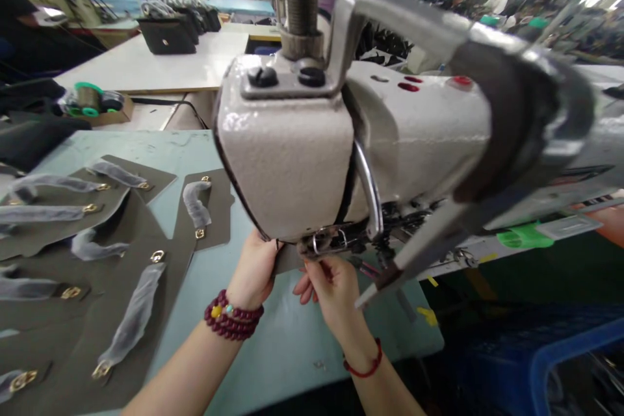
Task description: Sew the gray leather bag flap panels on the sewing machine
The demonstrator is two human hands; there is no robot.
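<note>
Bulky machine, thin panel

The glossy, painted sewing machine (287, 162) overhangs the grey panel (288, 260) near six o'clock: probably light, semi-stiff, best held by its edges. At seven, the left hand (251, 270) meets it, fingertips hidden, grip unclear. Near six, the right hand's (336, 292) fingers curl; gripping, I cannot tell. Round beads (234, 322) circle the left wrist.

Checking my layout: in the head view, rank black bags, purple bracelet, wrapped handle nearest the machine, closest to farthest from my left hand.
1. Purple bracelet, on your left wrist.
2. Wrapped handle, left of the machine.
3. Black bags, far white table.
</note>
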